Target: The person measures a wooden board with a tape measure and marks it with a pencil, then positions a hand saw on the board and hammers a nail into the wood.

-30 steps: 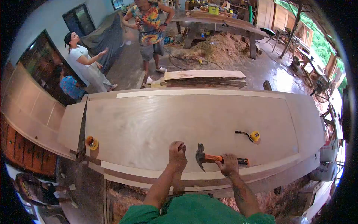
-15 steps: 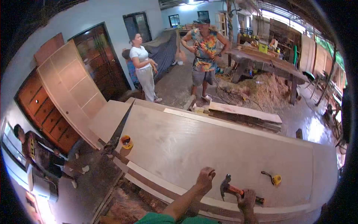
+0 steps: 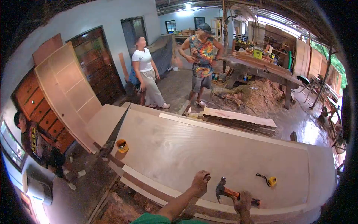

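Note:
Over the near edge of the wood panel (image 3: 167, 138), my left hand (image 3: 200, 183) is closed, fingers curled together. What it holds, if anything, is too small to make out. To its right, my right hand (image 3: 242, 202) wraps round the handle of a claw hammer (image 3: 228, 192), whose metal head points left toward my left hand. The hammer lies low over the panel, its handle end showing past my fingers. A yellow tape measure (image 3: 271, 181) with a dark strap rests on the panel beyond the hammer.
A yellow tub (image 3: 122, 146) and a hand saw (image 3: 118, 126) lie at the panel's left end. Loose planks (image 3: 238, 117) sit along its far side. Two people stand beyond; another person (image 3: 39, 149) is at the left. A workbench (image 3: 261, 67) stands behind a sawdust heap (image 3: 257, 93).
The whole view has shifted slightly. The person in the white top has stepped and lowered their arms. My hands and the hammer keep nearly the same place over the panel.

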`<state>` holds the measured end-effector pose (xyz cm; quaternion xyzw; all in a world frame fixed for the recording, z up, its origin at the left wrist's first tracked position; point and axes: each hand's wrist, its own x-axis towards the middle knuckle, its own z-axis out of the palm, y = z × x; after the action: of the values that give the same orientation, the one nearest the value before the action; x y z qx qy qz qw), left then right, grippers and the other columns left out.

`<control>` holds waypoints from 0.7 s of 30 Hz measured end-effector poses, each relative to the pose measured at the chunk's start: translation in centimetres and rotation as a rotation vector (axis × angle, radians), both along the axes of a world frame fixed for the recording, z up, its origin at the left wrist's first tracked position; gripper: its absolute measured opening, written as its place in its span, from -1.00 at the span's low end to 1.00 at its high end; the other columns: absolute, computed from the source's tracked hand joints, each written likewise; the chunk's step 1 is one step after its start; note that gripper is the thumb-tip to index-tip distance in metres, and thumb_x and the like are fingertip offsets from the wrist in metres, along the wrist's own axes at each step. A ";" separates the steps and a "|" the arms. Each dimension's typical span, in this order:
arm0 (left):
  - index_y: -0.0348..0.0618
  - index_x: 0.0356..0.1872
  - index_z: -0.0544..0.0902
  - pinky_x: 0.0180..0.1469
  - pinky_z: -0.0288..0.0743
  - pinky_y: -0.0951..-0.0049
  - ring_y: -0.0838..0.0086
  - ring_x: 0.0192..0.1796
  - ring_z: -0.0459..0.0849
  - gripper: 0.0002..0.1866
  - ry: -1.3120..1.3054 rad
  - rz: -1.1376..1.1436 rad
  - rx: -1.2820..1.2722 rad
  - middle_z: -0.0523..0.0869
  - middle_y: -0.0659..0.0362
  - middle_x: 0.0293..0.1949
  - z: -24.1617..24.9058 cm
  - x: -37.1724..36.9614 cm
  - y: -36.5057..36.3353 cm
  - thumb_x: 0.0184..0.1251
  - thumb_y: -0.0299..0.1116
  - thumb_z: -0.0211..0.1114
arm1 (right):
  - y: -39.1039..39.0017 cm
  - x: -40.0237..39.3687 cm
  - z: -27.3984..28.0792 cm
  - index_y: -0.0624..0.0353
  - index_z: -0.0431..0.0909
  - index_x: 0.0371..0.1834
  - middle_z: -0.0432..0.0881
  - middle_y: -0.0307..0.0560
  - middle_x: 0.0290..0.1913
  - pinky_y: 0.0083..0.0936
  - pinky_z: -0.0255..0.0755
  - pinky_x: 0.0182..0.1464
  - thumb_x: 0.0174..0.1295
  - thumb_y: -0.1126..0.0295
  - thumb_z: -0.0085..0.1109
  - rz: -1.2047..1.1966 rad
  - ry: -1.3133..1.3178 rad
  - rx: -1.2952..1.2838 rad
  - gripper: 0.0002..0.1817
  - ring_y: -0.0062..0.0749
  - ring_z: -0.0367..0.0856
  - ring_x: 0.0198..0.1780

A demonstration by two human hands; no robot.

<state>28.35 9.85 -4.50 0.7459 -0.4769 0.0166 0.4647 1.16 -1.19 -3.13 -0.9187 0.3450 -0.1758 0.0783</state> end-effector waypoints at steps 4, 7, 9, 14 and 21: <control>-0.37 -0.23 0.60 -0.08 0.47 0.16 0.03 -0.14 0.57 -0.83 0.070 0.017 0.027 0.61 -0.11 -0.25 1.4 -0.6 0.3 0.23 -0.48 0.19 | 0.2 0.5 1.3 0.19 0.59 -0.25 0.57 0.10 -0.27 -0.05 0.35 0.01 0.09 0.02 0.26 -0.002 0.006 0.093 -0.58 0.09 0.51 -0.13; -0.33 -0.28 0.61 -0.01 0.44 0.13 -0.02 -0.17 0.60 -0.87 0.128 -0.031 0.032 0.63 -0.13 -0.25 2.2 -0.5 0.2 0.16 -0.52 0.21 | 0.1 0.2 1.7 0.17 0.55 -0.19 0.53 0.10 -0.21 -0.05 0.30 0.03 0.10 0.04 0.26 -0.001 0.019 0.163 -0.58 0.08 0.47 -0.08; -0.34 -0.20 0.59 -0.10 0.45 0.14 0.01 -0.23 0.59 -0.81 0.034 -0.031 0.058 0.62 -0.12 -0.27 3.2 -0.7 0.2 0.15 -0.54 0.19 | -0.1 0.2 1.7 0.17 0.50 -0.15 0.49 0.12 -0.16 -0.05 0.25 0.06 0.11 0.06 0.27 0.000 0.038 0.206 -0.57 0.09 0.43 -0.03; -0.32 -0.10 0.53 -0.24 0.41 0.11 0.06 -0.33 0.54 -0.70 0.161 -0.028 -0.075 0.56 -0.04 -0.39 -0.8 -0.5 -0.7 0.07 -0.61 0.16 | 0.0 0.2 1.4 0.20 0.51 -0.10 0.50 0.15 -0.14 -0.04 0.25 0.12 0.14 0.03 0.25 0.011 -0.001 0.144 -0.53 0.09 0.43 0.00; -0.31 -0.28 0.56 -0.23 0.46 0.30 0.20 -0.26 0.58 -0.87 -0.180 -0.034 -0.138 0.54 0.01 -0.42 -1.1 -0.1 -0.5 0.16 -0.63 0.10 | -0.1 0.0 0.9 0.19 0.52 -0.10 0.49 0.15 -0.11 -0.06 0.27 0.12 0.18 -0.03 0.20 -0.030 0.011 0.109 -0.51 0.08 0.44 0.02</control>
<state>28.26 9.39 -5.63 0.6993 -0.5270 0.1087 0.4706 1.18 -1.32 -2.27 -0.9087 0.3682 -0.1528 0.1236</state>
